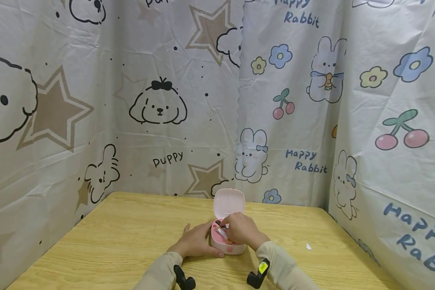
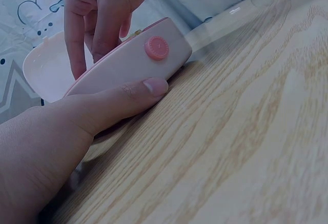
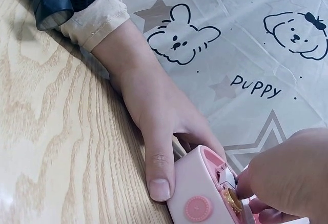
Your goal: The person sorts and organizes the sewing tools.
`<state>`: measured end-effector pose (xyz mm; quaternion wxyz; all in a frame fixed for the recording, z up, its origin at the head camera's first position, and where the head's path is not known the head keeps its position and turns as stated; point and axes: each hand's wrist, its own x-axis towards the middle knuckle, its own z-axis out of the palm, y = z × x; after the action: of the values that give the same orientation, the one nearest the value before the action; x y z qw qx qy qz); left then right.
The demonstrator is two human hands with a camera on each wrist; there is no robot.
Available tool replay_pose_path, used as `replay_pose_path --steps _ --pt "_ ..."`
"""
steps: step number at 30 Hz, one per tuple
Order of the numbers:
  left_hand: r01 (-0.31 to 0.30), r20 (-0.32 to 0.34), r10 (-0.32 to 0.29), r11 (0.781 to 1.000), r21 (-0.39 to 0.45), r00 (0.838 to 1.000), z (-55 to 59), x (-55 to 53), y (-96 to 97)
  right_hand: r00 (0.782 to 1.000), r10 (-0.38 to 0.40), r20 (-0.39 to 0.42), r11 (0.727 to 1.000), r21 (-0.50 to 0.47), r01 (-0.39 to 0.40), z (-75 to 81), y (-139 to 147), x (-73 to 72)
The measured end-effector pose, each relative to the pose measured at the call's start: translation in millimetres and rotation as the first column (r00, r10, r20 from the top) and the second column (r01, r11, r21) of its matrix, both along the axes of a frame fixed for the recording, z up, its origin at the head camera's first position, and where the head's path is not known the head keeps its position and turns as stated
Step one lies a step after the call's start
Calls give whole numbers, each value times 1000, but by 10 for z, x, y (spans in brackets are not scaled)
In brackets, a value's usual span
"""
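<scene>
A small pale pink storage box stands on the table with its lid raised at the back. On its front is a round pink button. My left hand grips the box from the left, thumb along the front wall and fingers round the far side. My right hand reaches down into the box, fingers bent among the contents. Inside, near those fingertips, lie a clear-and-white slim piece, a small dark item and a gold-coloured round piece. I cannot tell what the right fingertips hold.
The box stands on a wood-grain table. A small white scrap lies to the right of it. Printed curtains hang behind the table and along both sides. Dark wrist-worn devices sit on both sleeves.
</scene>
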<state>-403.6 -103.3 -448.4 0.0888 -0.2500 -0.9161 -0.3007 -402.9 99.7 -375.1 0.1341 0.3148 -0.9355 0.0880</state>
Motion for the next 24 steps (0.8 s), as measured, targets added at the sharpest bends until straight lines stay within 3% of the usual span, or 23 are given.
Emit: replay_pose_path --steps 24 --pt "-3 14 3 1000 1 1000 24 22 7 1000 23 -10 1000 -16 -23 25 14 36"
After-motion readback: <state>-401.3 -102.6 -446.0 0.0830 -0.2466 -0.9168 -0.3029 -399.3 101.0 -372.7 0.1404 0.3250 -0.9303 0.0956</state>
